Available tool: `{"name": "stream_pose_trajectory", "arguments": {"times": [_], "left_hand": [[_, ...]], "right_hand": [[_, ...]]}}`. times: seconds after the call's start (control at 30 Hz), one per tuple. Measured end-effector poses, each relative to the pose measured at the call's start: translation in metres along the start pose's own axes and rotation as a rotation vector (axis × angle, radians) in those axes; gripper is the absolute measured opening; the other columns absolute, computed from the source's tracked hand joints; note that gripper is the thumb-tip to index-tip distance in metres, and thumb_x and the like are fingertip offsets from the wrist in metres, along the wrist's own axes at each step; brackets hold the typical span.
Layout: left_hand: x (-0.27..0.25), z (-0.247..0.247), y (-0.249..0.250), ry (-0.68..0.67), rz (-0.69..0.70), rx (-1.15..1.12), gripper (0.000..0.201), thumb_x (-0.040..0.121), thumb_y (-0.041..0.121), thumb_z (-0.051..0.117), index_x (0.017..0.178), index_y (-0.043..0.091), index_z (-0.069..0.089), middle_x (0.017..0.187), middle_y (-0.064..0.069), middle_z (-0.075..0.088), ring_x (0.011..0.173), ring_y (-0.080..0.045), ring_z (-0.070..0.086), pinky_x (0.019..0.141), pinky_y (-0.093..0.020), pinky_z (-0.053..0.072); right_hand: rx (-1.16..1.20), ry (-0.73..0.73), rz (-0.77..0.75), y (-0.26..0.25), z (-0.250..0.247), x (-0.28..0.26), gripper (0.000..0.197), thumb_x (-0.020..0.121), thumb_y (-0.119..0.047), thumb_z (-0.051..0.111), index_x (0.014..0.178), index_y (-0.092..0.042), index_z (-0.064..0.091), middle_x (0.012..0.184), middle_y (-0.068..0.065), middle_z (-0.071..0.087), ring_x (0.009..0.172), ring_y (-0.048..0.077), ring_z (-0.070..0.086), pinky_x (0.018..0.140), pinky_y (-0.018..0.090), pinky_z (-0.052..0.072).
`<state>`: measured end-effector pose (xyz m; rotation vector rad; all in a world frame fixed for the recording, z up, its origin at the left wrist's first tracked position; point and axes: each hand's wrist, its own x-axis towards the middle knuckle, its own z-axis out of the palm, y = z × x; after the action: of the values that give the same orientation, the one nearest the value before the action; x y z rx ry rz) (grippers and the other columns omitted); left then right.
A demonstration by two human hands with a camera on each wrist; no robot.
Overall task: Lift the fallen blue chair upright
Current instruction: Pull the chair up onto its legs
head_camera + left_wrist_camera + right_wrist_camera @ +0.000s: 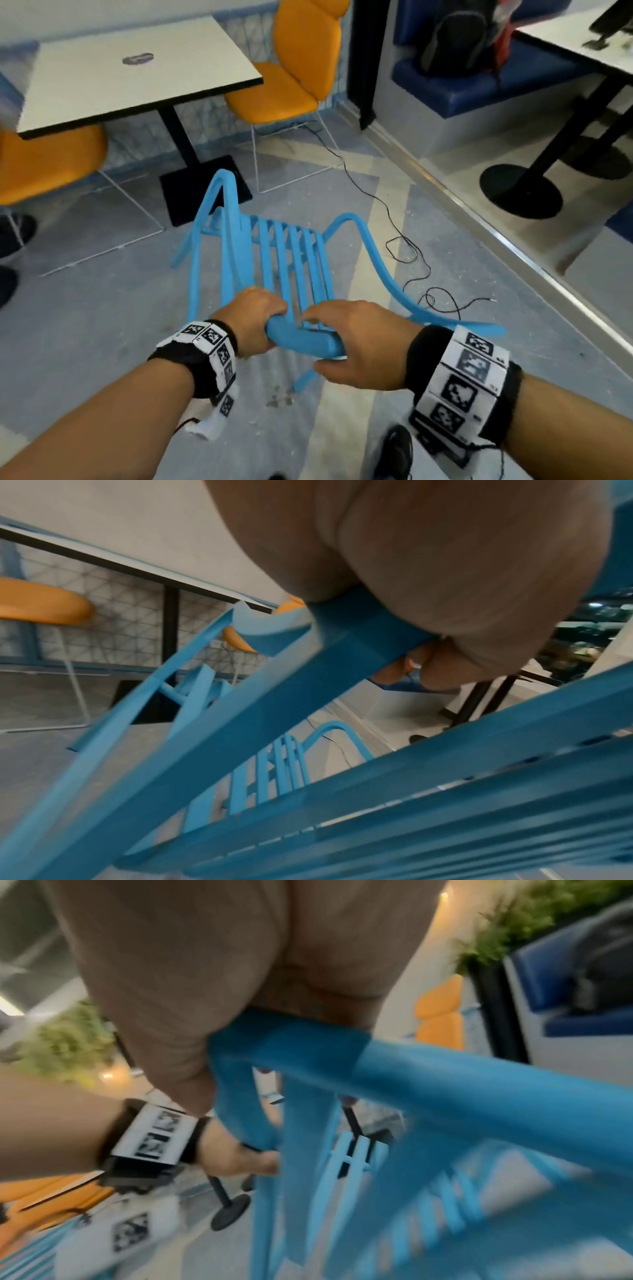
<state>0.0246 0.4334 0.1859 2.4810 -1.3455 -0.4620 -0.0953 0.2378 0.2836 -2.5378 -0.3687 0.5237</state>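
Note:
The blue slatted chair [294, 260] is tilted on the grey floor, its curved legs and arms pointing away from me towards the table. Both hands grip the top rail [301, 339] of its backrest, close to me. My left hand [257, 318] wraps the rail's left end, and my right hand [356, 346] wraps its right end. In the left wrist view the palm [428, 574] closes over a blue bar [359, 631]. The right wrist view shows the right hand [205, 988] curled on the rail [308, 1042], with the left hand [236, 1156] below it.
A white table [137, 68] on a black pedestal base [205, 192] stands just beyond the chair, with orange chairs [301, 61] beside it. A black cable [404, 246] trails over the floor to the right. A raised step, a blue bench [479, 85] and a round table base [520, 190] lie further right.

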Motion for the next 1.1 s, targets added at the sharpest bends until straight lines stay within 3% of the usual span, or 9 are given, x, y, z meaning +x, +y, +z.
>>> {"name": "stream_pose_trajectory", "arguments": {"times": [0.1,0.2,0.3,0.4,0.47,0.57,0.7,0.8,1.1], "left_hand": [[-0.054,-0.008,-0.040,0.034,-0.041,-0.006,0.012,0.058,0.020,0.053,0.060,0.026,0.043,0.059,0.001,0.054,0.056,-0.024,0.050,0.062,-0.031,0.038],[-0.108,-0.024,-0.055,0.032,-0.093,-0.017,0.013,0.061,0.025,0.058,0.070,0.024,0.050,0.068,0.002,0.058,0.064,-0.022,0.054,0.064,-0.031,0.041],[-0.170,-0.043,-0.035,0.101,-0.231,-0.162,0.015,0.065,0.034,0.062,0.074,0.023,0.058,0.067,0.006,0.061,0.061,-0.013,0.056,0.059,-0.030,0.048],[-0.212,-0.062,-0.010,0.174,-0.298,-0.055,0.024,0.071,0.045,0.053,0.082,0.026,0.062,0.074,0.007,0.065,0.066,-0.012,0.059,0.061,-0.033,0.050],[-0.216,-0.062,0.000,0.047,-0.305,0.224,0.040,0.078,0.054,0.042,0.102,0.027,0.058,0.097,0.005,0.066,0.082,-0.020,0.062,0.068,-0.037,0.052],[-0.196,-0.042,0.008,-0.113,-0.374,0.433,0.038,0.089,0.048,0.049,0.114,0.019,0.049,0.112,-0.002,0.060,0.095,-0.030,0.060,0.071,-0.040,0.046],[-0.202,-0.017,-0.019,-0.149,-0.537,0.406,0.033,0.093,0.042,0.049,0.113,0.015,0.050,0.113,-0.008,0.064,0.101,-0.032,0.060,0.073,-0.040,0.047],[-0.227,-0.010,-0.043,-0.146,-0.569,0.383,0.031,0.093,0.039,0.048,0.112,0.015,0.049,0.112,-0.009,0.065,0.103,-0.033,0.059,0.077,-0.041,0.048],[-0.263,0.027,-0.059,-0.098,-0.624,0.236,0.032,0.092,0.045,0.048,0.109,0.018,0.051,0.106,-0.005,0.065,0.097,-0.026,0.059,0.077,-0.039,0.047]], "right_hand": [[0.004,-0.027,0.215,0.024,0.023,-0.002,0.062,0.078,-0.043,0.069,0.131,-0.033,0.040,0.123,-0.011,0.056,0.107,0.014,0.057,0.092,0.033,0.049],[-0.149,-0.047,0.343,0.035,0.050,0.008,0.022,0.081,-0.039,0.064,0.096,-0.041,0.048,0.090,-0.012,0.062,0.086,0.018,0.062,0.077,0.034,0.053],[-0.219,0.084,0.343,0.013,0.078,0.034,0.020,0.079,-0.041,0.060,0.075,-0.034,0.042,0.066,-0.007,0.059,0.069,0.024,0.062,0.064,0.034,0.052],[-0.246,0.093,0.271,-0.022,0.098,0.056,0.015,0.081,-0.043,0.054,0.079,-0.031,0.045,0.067,-0.004,0.062,0.065,0.023,0.060,0.064,0.034,0.052],[-0.257,0.081,0.231,-0.046,0.107,0.070,0.011,0.083,-0.040,0.052,0.083,-0.030,0.049,0.071,-0.004,0.063,0.068,0.024,0.059,0.063,0.033,0.048],[-0.274,0.059,0.149,-0.085,0.122,0.093,0.010,0.084,-0.037,0.052,0.080,-0.028,0.046,0.069,-0.004,0.057,0.069,0.027,0.057,0.061,0.031,0.042],[-0.294,-0.005,0.024,-0.129,0.148,0.124,0.012,0.088,-0.034,0.050,0.092,-0.023,0.053,0.089,0.005,0.066,0.084,0.032,0.063,0.067,0.034,0.047],[-0.334,-0.032,-0.030,-0.149,0.163,0.140,0.019,0.089,-0.033,0.049,0.103,-0.020,0.054,0.100,0.008,0.067,0.092,0.034,0.063,0.074,0.037,0.050],[-0.426,-0.165,-0.070,-0.171,0.184,0.148,0.019,0.092,-0.031,0.049,0.106,-0.018,0.049,0.099,0.009,0.064,0.091,0.033,0.062,0.076,0.040,0.051]]}}
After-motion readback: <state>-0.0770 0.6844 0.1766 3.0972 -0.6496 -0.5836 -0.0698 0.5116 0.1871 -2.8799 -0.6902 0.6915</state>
